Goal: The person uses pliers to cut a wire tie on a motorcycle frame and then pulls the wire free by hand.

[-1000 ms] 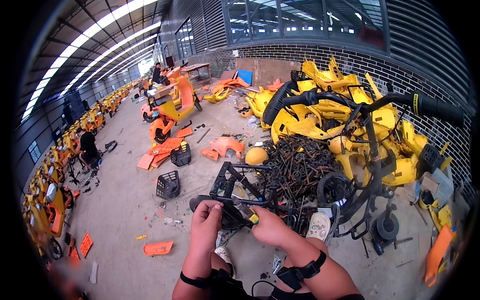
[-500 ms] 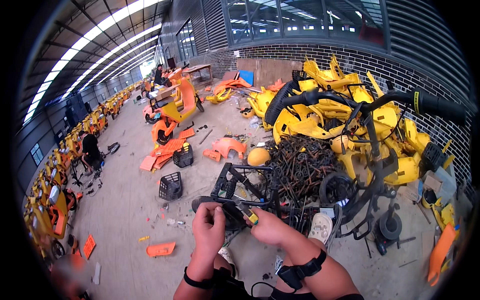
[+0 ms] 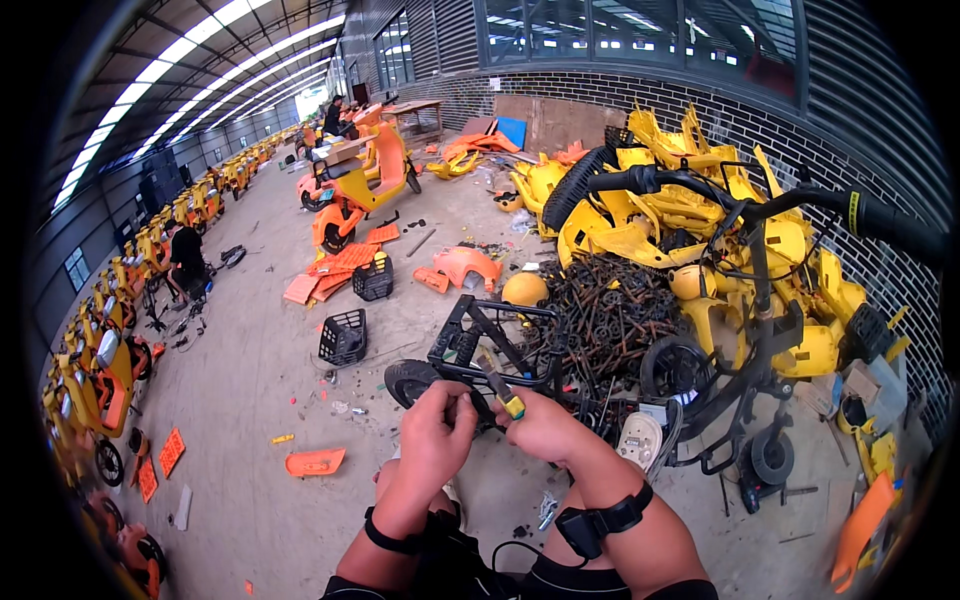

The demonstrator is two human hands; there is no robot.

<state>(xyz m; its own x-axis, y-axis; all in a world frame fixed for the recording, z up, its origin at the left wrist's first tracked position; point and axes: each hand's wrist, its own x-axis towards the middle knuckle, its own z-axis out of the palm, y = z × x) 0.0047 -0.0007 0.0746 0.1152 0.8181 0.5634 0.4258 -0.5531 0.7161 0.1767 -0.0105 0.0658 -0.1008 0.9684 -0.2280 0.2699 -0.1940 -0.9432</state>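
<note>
Hands first: your left hand [image 3: 437, 437] is curled shut around something small at the black frame [image 3: 470, 345], what exactly is hidden by the fingers, likely a part you steady so it won't turn. Your right hand [image 3: 545, 428] is closed on a screwdriver [image 3: 503, 392] with a yellow-green handle, shaft angled up-left toward the frame, tip lost against dark metal. Both hands sit close together, nearly touching, just in front of your knees, so you work low and near the body. Frame stands on the concrete floor [image 3: 260, 400] with a small wheel [image 3: 412, 380] at its left end, touching the ground; that keeps it propped at hand height. Right behind it a heap of rusty metal scrap [image 3: 610, 310], and behind that a pile of yellow body panels [image 3: 690, 220] against the brick wall. Black handlebar [image 3: 760, 205] arcs over the pile to the right edge. White part [image 3: 640, 440] lies just right of your right wrist; black strap [image 3: 600, 522] on that forearm. Left of the frame, apart: two black baskets [image 3: 343, 338], orange panels [image 3: 345, 262], one orange piece [image 3: 314, 462] near your left hand on the floor. Orange scooter [image 3: 365, 190] further back. Another person [image 3: 186, 258] crouches far left by a row of scooters, well away from you.
</note>
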